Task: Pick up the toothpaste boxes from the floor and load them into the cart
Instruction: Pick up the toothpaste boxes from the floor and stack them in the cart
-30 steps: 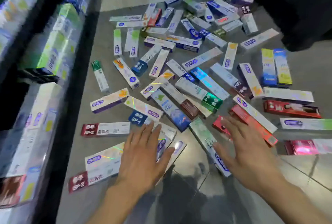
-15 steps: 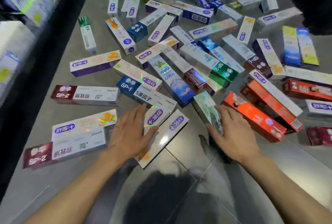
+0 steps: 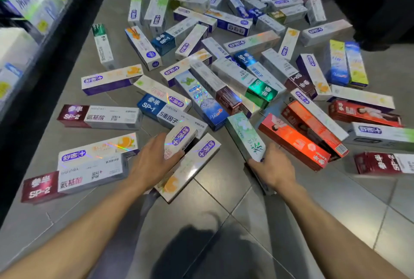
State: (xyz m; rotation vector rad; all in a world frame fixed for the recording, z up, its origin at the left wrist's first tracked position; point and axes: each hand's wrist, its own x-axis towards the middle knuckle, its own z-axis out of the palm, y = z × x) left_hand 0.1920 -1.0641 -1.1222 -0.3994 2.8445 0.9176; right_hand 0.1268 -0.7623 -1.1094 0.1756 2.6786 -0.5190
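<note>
2 hands low over grey floor tiles (image 3: 224,191). Left hand (image 3: 154,162) curled round white box with purple logo (image 3: 179,138), lifted at near end. Right hand (image 3: 274,168) gripping pale green box (image 3: 245,136), tilted up. Many toothpaste boxes (image 3: 226,39) scattered beyond, orange-red box (image 3: 293,141) just beside.

toothpaste boxes (image 3: 226,72) lie scattered and overlapping on the grey tile floor, mostly flat, in white, purple, blue, green and red. 1 white purple-logo box (image 3: 181,137) is tilted up at its near end; 1 pale green leaf-print box (image 3: 245,137) is also raised.
</note>
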